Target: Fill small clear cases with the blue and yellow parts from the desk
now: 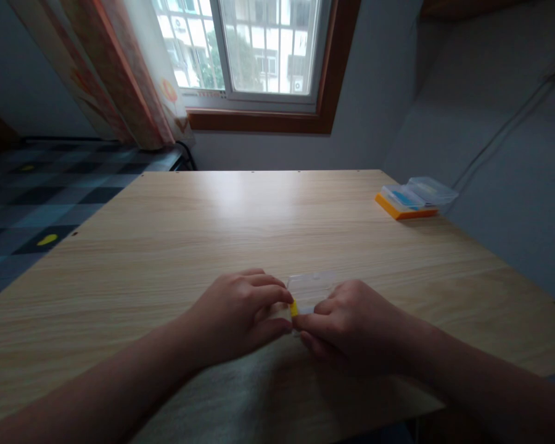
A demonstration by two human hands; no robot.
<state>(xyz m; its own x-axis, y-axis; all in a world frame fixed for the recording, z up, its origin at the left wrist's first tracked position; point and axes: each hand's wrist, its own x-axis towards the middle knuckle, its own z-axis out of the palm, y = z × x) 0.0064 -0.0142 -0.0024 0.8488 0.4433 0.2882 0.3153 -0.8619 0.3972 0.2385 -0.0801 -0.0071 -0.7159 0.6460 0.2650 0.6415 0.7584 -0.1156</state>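
Observation:
A small clear plastic box (309,285) lies near the front of the table, its see-through lid tilted up at the back. Inside its left end a small yellow piece (294,308) shows; its exact kind is too small to tell. My left hand (245,308) grips the box's left side, thumb in front and index fingertip against the yellow piece. Curled round the box's right front is my right hand (351,320), with its index fingertip touching the lower end of the yellow piece. The hands hide most of the box's inside.
A wooden table (203,234) spreads out before me. At its far right edge sits an orange-based case (407,203) with a clear lid raised and something blue in it. A checked bed (74,191) adjoins on the left; a window (268,49) is behind.

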